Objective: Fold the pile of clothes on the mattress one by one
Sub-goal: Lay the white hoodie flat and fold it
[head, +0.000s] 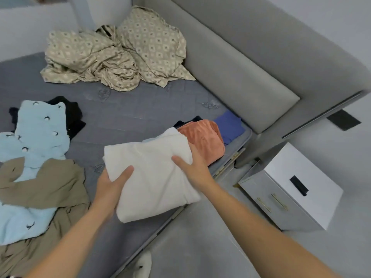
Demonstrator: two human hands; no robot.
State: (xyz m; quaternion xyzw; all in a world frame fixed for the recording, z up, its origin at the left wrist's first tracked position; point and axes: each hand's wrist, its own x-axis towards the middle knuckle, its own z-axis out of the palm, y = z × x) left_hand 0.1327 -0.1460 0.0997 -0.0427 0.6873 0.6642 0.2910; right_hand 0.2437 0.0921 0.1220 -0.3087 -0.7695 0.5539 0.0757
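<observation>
A folded white garment point(152, 175) is held up over the grey mattress point(124, 115) near its right edge. My left hand point(112, 185) grips its left side, thumb on top and fingers underneath. My right hand point(192, 167) grips its right side the same way. Just beyond it lie folded clothes: an orange one point(204, 139), a blue one point(230, 127) and a dark one under them. The unfolded pile lies at the left: a light blue garment with small dark prints point(38, 137), a khaki garment point(46, 187) and a black one point(70, 115).
A crumpled beige patterned sheet point(116, 53) lies at the far end of the mattress. A grey padded headboard point(251, 63) runs along the right. A white nightstand point(291, 189) with brass handles stands on the floor to the right. A white shoe point(143, 263) shows at the bottom.
</observation>
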